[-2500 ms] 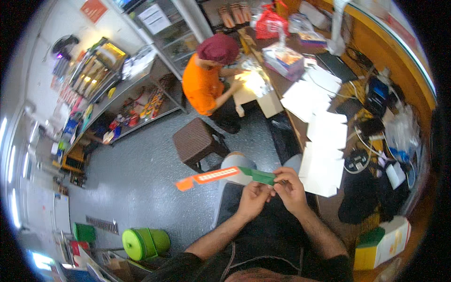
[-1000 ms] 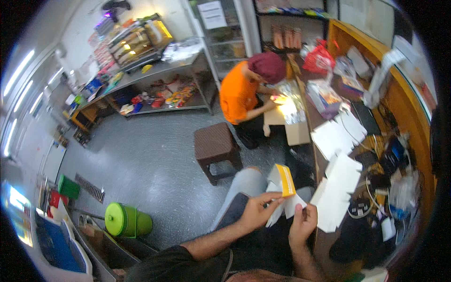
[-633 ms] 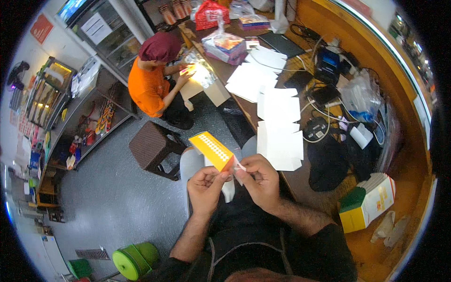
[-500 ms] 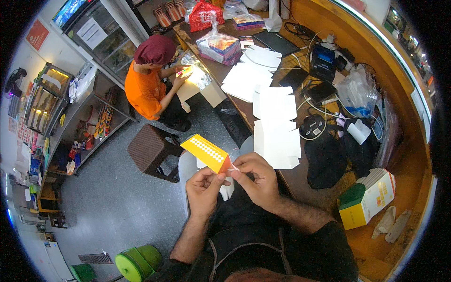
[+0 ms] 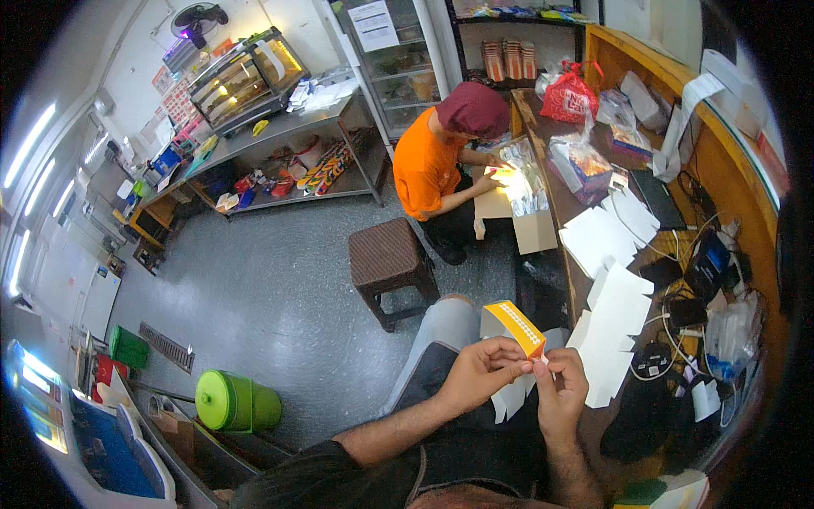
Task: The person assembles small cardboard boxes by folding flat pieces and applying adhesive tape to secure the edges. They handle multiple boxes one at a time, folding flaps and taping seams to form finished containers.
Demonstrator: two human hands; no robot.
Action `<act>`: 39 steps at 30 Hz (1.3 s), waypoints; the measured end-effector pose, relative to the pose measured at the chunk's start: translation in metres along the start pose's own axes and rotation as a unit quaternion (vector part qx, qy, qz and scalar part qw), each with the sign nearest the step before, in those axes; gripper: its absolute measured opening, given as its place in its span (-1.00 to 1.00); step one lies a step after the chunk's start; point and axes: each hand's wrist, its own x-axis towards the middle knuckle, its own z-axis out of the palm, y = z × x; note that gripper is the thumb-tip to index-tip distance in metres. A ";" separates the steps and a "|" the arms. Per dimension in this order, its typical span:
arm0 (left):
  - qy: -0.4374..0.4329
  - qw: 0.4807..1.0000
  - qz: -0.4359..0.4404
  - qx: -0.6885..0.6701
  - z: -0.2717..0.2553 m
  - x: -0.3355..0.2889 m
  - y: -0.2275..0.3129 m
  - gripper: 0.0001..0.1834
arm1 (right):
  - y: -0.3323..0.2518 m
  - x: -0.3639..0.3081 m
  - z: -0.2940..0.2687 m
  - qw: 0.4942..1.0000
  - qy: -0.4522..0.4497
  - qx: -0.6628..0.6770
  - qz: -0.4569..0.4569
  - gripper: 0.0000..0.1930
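Observation:
Between my hands is a small yellow folding carton [image 5: 512,328] with rows of white marks on its side and an orange-red inner end. My left hand [image 5: 485,370] pinches its near end with thumb and fingers. Close beside it, my right hand [image 5: 562,387] is closed on the white and reddish flap at that same end. The carton tilts up and away from me, above my lap. White flat card pieces [image 5: 511,397] hang below my hands. To the right, flat white carton blanks [image 5: 612,335] lie on the brown table, with more blanks [image 5: 598,235] farther back.
A co-worker in an orange shirt [image 5: 422,165] bends over a foil-lined cardboard box [image 5: 536,233] ahead. A brown stool [image 5: 390,254] stands left of my knee. Cables and a black device [image 5: 710,265] crowd the table's right. A green lidded bucket [image 5: 237,402] is on the floor.
The whole view has swung left, so my hands and the table appear farther right. Both hands keep hold of the carton's near end; its flap looks more pressed together.

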 end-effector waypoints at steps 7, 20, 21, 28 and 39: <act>-0.008 0.985 0.109 0.130 0.004 0.000 -0.004 -0.69 | -0.012 0.004 -0.004 0.996 0.008 -0.085 -0.015 -0.86; -0.023 0.967 0.021 0.252 -0.017 0.003 0.021 -0.77 | -0.012 0.008 -0.010 0.979 -0.023 -0.151 -0.135 -0.81; -0.017 0.969 0.066 0.237 -0.015 0.002 0.018 -0.77 | -0.013 0.009 -0.012 0.978 -0.031 -0.145 -0.147 -0.79; 0.041 0.959 0.163 0.229 -0.015 -0.001 0.019 -0.69 | -0.019 0.003 -0.005 0.976 -0.009 -0.056 -0.208 -0.82; 0.075 0.933 0.106 0.335 -0.005 -0.018 0.032 -0.72 | -0.033 0.000 -0.011 0.981 -0.029 0.038 -0.190 -0.87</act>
